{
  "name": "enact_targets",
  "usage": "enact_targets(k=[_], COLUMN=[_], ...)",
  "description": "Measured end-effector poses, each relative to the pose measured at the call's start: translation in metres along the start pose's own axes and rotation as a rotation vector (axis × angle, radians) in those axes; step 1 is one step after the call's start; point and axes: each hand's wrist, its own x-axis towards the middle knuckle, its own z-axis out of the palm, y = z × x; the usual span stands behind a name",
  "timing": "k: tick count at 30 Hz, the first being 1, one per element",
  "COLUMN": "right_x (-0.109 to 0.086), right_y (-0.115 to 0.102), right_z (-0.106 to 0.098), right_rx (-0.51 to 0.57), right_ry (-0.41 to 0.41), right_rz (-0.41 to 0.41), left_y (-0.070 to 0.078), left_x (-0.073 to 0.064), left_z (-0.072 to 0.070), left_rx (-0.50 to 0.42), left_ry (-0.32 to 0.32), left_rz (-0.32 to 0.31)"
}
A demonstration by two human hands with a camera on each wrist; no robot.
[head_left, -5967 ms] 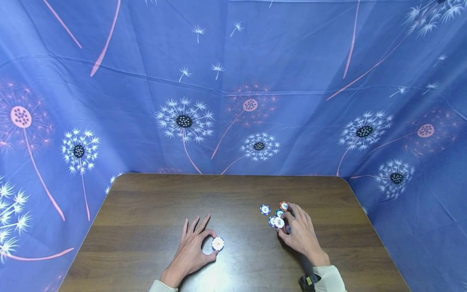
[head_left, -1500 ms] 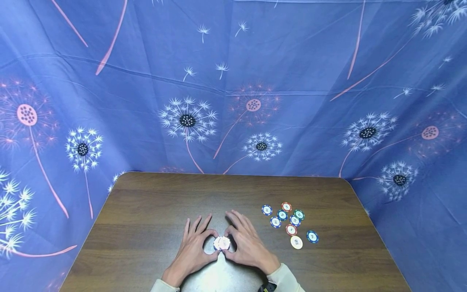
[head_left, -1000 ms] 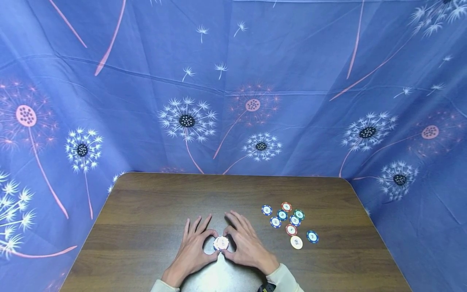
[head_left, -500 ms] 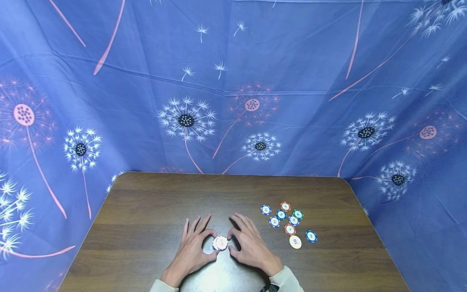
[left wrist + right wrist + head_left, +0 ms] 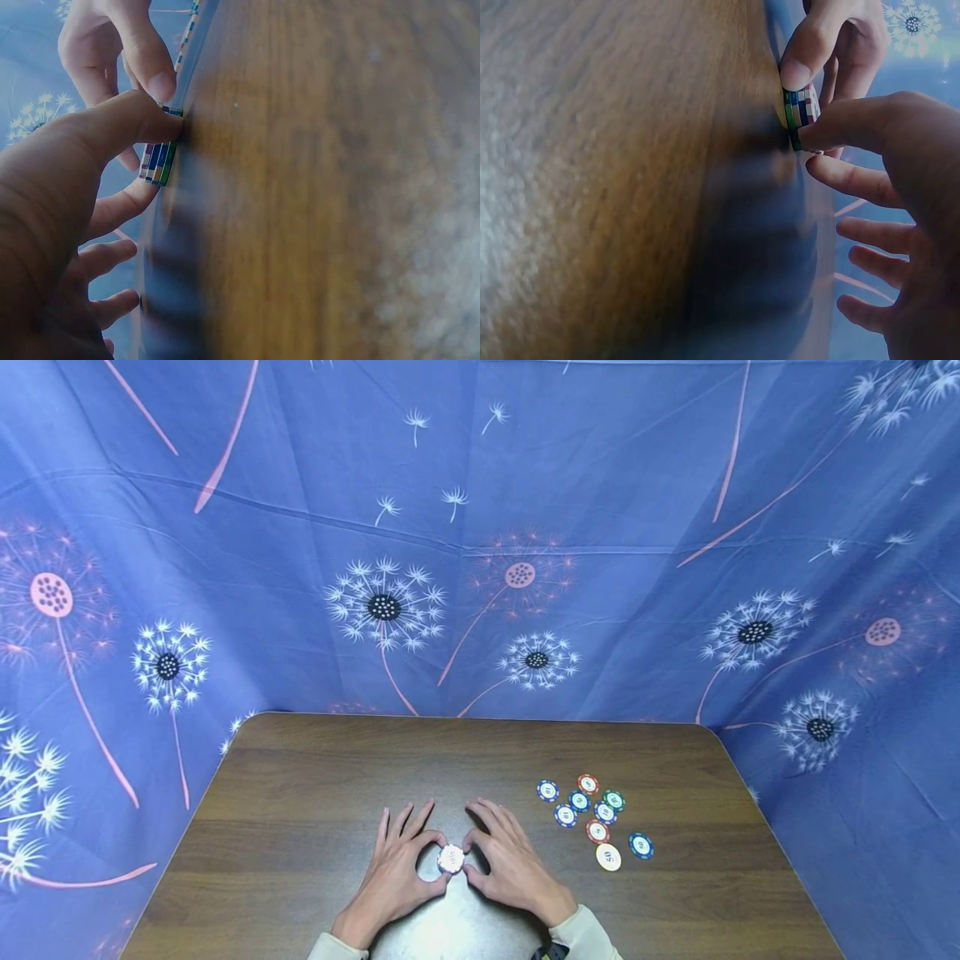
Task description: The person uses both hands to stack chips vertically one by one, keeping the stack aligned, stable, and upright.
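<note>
A short stack of poker chips (image 5: 451,859) stands on the table, a white-faced chip on top. Side-on in the left wrist view, the stack (image 5: 158,161) shows green, blue and reddish edges. My left hand (image 5: 395,875) pinches it from the left with thumb and index finger, the other fingers spread. From the right, my right hand (image 5: 516,868) has its thumb and index finger curled against the stack's edge. In the right wrist view, the right thumb overlaps part of the stack (image 5: 802,107), and the left thumb lies just above.
Several loose poker chips lie to the right: blue (image 5: 547,791), red (image 5: 588,784), green (image 5: 614,799) and a pale one (image 5: 608,857). Some of them overlap or touch. A blue dandelion-print cloth (image 5: 480,568) hangs behind the wooden table (image 5: 315,760).
My right hand brought a chip over from the right-hand group onto the stack and lined it up. It drew slightly away, then came back against the stack. My left hand stayed put.
</note>
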Motion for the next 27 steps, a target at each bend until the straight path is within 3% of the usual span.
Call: enact_targets(k=[11, 19, 27], right_x=[-0.008, -0.042, -0.073], right_y=[0.001, 0.013, 0.04], right_z=[-0.002, -0.01, -0.019], right_rx=[0.042, 0.089, -0.033], right_ry=[0.024, 0.08, 0.212], right_rz=[0.037, 0.172, 0.236], left_y=[0.0, 0.002, 0.001], left_x=[0.002, 0.001, -0.001], left_z=[-0.001, 0.0, 0.001], left_rx=[-0.004, -0.021, -0.015], left_ry=[-0.042, -0.019, -0.002], left_rz=[-0.024, -0.013, -0.014])
